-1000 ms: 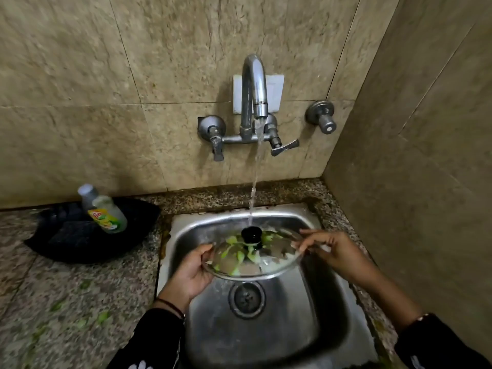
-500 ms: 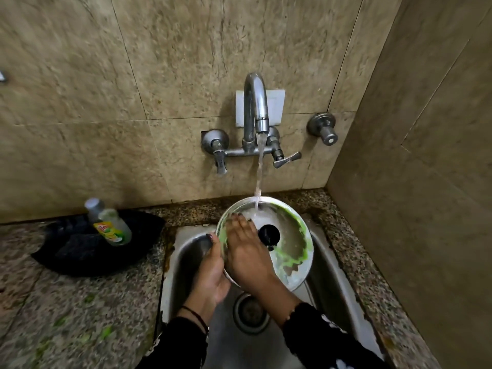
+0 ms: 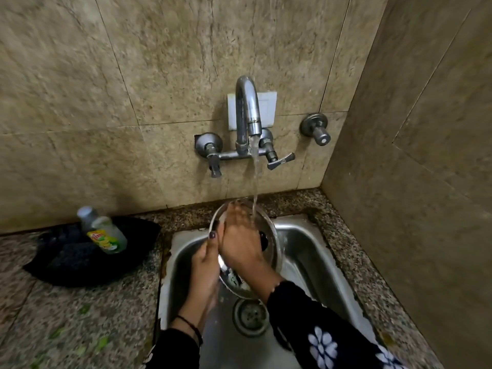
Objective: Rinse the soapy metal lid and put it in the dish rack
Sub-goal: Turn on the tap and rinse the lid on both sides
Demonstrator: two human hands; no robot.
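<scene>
Beige stone-look wall tiles and a speckled granite counter (image 3: 66, 315) frame the corner where a stainless steel sink (image 3: 314, 251) is set. Over the sink's back edge, a round metal lid (image 3: 269, 230) with a black knob is held tilted, almost on edge, under the running stream of water (image 3: 255, 182). Its left rim is gripped by the left hand (image 3: 206, 265), thumb laid over the edge and fingers wrapped behind. The right hand (image 3: 239, 241) is laid flat against the lid's face, fingers spread, with the water landing just beside the fingertips. Green soap residue is seen on the lid's lower rim, below the right wrist. Beneath both hands lies the round drain (image 3: 250, 316). Above them, a curved chrome wall tap (image 3: 246, 113) is mounted. Well to the left of the left hand, a clear dish-soap bottle with a yellow-green label (image 3: 106, 233) is propped on a black cloth (image 3: 80, 262).
</scene>
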